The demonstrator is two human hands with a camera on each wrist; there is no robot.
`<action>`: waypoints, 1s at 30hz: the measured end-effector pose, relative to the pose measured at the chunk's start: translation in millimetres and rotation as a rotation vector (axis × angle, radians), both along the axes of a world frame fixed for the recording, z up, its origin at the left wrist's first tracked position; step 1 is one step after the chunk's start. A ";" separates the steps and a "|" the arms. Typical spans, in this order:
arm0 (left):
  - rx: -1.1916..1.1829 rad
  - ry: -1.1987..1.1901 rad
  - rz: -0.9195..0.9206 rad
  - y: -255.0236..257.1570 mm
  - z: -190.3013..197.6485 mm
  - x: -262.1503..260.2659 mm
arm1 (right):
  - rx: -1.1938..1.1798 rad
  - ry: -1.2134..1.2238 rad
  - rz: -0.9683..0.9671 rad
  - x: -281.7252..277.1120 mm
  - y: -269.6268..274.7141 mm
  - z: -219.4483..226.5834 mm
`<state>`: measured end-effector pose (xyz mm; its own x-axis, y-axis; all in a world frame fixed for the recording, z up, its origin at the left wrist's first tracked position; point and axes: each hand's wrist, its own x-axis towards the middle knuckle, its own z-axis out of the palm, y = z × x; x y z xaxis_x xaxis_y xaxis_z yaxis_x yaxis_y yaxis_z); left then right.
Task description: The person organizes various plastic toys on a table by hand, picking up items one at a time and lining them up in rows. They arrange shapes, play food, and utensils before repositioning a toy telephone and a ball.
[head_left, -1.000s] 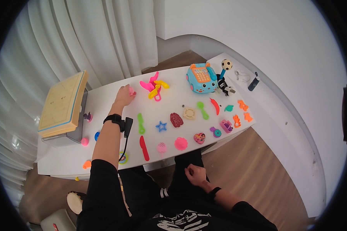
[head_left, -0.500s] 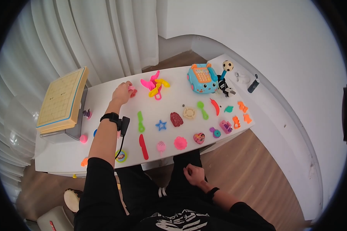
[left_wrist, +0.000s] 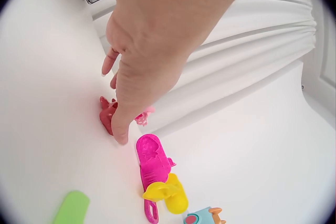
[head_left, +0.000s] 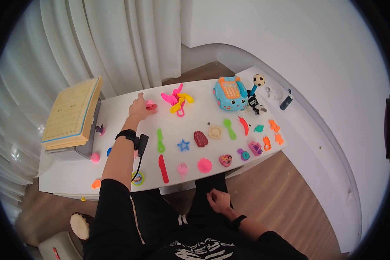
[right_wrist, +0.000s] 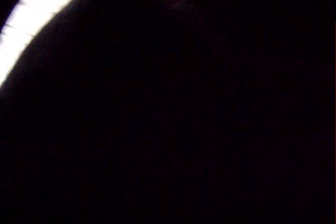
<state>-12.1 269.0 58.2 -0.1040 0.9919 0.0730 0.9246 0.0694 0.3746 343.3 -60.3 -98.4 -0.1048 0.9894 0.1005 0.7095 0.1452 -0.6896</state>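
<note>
At the back left of the table, my left hand [head_left: 138, 108] has its fingers spread beside a small pink toy [head_left: 150, 102] and a small red toy [head_left: 152, 107]. In the left wrist view the thumb lies over part of the red toy [left_wrist: 107, 118], while the pink toy [left_wrist: 143, 116] shows just past the hand. Nothing is pinched between its fingers. To the right of these lies a cluster of magenta and yellow plastic pieces [left_wrist: 155, 161]. My right hand [head_left: 219, 200] rests on my thigh, fingers loosely curled. Only dark cloth fills most of the right wrist view.
A blue toy telephone [head_left: 229, 96] stands at the back right beside a football-topped figure [head_left: 256, 97]. Rows of small toys, among them a red knife [head_left: 163, 168] and a blue star [head_left: 183, 145], lie toward the front. A board on a grey box [head_left: 71, 115] occupies the left end.
My left hand, earlier closed round the pink toy, has opened and drawn slightly away, and the pink toy now lies by the red one. The right hand has stayed on the thigh.
</note>
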 end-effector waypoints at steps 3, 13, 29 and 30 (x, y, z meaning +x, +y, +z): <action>0.028 -0.008 -0.009 0.2 -5.9 1.6 | 0.038 0.025 -0.009 -0.4 0.0 0.0; 0.022 -0.111 -0.033 12.7 -25.3 -15.2 | 0.090 0.041 -0.007 -0.2 0.4 -0.7; 0.055 -0.185 -0.063 5.5 -22.3 -30.4 | 0.023 0.008 -0.008 -0.3 0.3 3.1; 0.056 -0.181 -0.060 2.8 -20.1 -33.5 | 0.027 0.009 -0.010 -0.5 0.4 3.4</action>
<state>-45.6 271.8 38.1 -0.0613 0.9917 0.1133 0.8434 -0.0093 0.5372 342.8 -59.9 -95.0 -0.0935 0.9873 0.1284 0.7050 0.1567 -0.6917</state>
